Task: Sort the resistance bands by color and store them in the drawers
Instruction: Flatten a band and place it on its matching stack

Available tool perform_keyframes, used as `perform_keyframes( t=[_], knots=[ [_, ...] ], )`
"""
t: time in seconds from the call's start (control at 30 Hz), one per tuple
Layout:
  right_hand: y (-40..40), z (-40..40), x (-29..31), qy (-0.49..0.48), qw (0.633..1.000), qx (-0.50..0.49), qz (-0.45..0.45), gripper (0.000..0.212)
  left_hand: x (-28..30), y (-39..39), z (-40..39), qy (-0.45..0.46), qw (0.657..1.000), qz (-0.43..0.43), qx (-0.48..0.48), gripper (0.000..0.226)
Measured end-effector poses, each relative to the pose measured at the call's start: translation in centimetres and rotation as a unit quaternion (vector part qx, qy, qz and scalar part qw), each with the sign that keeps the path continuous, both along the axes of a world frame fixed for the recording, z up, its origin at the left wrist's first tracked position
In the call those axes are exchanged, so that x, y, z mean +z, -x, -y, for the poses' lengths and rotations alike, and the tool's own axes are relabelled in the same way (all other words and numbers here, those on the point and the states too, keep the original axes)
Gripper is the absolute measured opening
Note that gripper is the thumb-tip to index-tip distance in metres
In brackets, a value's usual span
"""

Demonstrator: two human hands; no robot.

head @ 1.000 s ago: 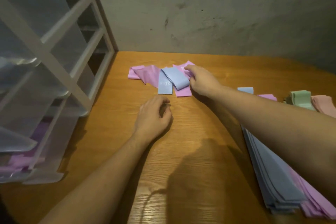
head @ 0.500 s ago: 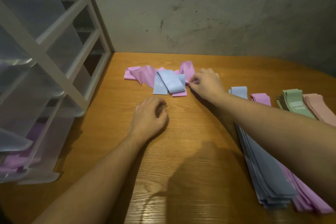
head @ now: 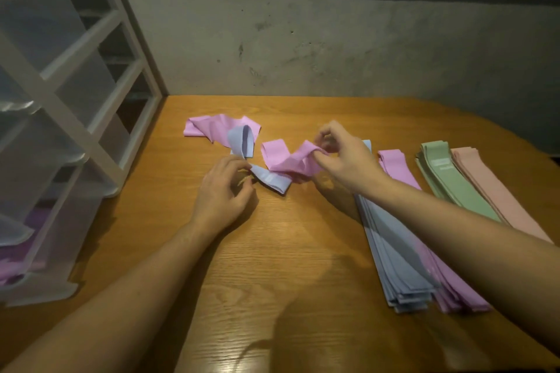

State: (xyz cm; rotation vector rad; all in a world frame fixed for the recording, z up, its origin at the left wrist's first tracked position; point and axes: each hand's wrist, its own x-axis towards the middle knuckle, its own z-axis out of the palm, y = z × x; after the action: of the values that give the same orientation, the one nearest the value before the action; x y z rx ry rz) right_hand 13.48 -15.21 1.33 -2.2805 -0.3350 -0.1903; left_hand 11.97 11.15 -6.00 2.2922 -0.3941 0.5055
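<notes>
pulling free of the tangle, a pink band (head: 291, 157) had come up pinched in the right hand (head: 348, 160), off the table (head: 303, 251), while the left hand (head: 222, 191), a second ago resting idle, now nipped the blue band (head: 269, 180); separation was under way, the sorted stacks (head: 403, 266) waiting alongside, well short of the drawers (head: 60, 118).

Dim warm light, soft shadows on table (head: 303, 266), wide-angle edge bending, slight blur

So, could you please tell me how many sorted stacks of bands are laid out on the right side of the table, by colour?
Blue stack: 1
Pink stack: 1
Green stack: 1
Peach stack: 1
Total: 4
</notes>
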Motion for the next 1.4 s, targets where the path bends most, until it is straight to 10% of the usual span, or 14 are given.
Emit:
perform_keyframes(
  t=[0.43, 0.67, 1.4],
  knots=[
    [5.8, 0.4, 3.8, -0.138, 0.986, 0.067, -0.065, 0.021, 3.1, 5.7, 7.9, 0.131, 0.981, -0.075, -0.12, 0.07],
    [7.7, 1.5, 5.4, -0.217, 0.974, 0.03, -0.051, 0.028, 6.7, 7.8, 10.4, 0.315, 0.913, -0.208, -0.154, 0.019],
    [10.4, 2.6, 5.6, -0.231, 0.949, 0.095, -0.191, 0.033, 12.2, 9.0, 9.0, 0.334, 0.857, -0.32, -0.227, 0.013]
  ],
)
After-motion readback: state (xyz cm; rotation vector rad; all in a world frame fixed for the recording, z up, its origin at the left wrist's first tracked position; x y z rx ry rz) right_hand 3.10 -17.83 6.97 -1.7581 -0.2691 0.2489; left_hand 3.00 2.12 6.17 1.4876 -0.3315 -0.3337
